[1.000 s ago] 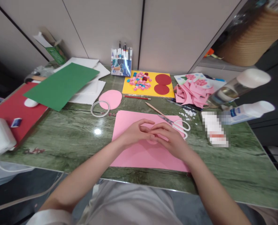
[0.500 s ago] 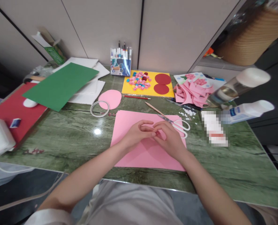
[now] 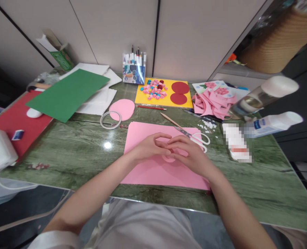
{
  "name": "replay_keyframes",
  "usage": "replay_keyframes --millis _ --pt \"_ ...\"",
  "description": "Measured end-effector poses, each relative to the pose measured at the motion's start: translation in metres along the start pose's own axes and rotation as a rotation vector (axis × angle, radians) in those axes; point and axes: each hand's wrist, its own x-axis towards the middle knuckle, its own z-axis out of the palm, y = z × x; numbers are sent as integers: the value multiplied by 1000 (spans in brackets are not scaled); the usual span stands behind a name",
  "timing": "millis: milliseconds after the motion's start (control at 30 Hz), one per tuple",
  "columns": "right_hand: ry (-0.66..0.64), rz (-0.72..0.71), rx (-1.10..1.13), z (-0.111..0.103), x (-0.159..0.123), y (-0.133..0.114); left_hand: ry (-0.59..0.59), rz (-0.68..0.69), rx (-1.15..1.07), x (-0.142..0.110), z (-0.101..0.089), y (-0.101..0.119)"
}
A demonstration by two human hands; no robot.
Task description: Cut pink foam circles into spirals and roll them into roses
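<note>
"Both hands pinch something, don't they?"

"Yes. On the left hand (image 3: 149, 148), the thumb and fingers are close together. On the right hand (image 3: 193, 155), they are close too. Their tips meet, and they hold a small pink piece (image 3: 168, 158). Fingers hide some of it."

"Where is the small pink piece?"

"Over the stack of pink paper (image 3: 148, 173), near the middle. I can't tell if it touches the paper."

"What else is there? Start on the left."

"First comes a white plug box (image 3: 0, 147) with a white cord, by a red sheet (image 3: 4, 119). Next, a green sheet (image 3: 70, 93) lies partly on the red sheet and partly on some white sheets (image 3: 97, 103)."

"And then?"

"A white ring (image 3: 111, 128) lies a bit over a pink round (image 3: 124, 108). Behind them stands a pack of pens (image 3: 134, 74)."

"What's past the pens?"

"A yellow sheet (image 3: 143, 101) with little balls (image 3: 156, 91) on it, pink, blue and dark red. Two dark red rounds (image 3: 180, 87) lie beside the balls."

"And on the right?"

"Scissors (image 3: 185, 132) with white handles, across the corner of the stack. Then white bits (image 3: 207, 124), a heap of pink scraps (image 3: 215, 103), a blurry white thing (image 3: 236, 141) and two bottles (image 3: 275, 125)."
</note>
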Motion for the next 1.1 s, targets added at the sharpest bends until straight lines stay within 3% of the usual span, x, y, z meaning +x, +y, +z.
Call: replay_keyframes --millis 133,433,700,1100 --pt "-76 -56 -25 5 0 4 5 22 67 1 1 -1" --pt "168 -6 -126 12 2 9 119 97 -86 3 8 -7" --pt "242 54 -90 19 4 6 180 131 -218 6 14 -16" --pt "181 26 -46 7 2 1 114 104 -189 3 6 -8"
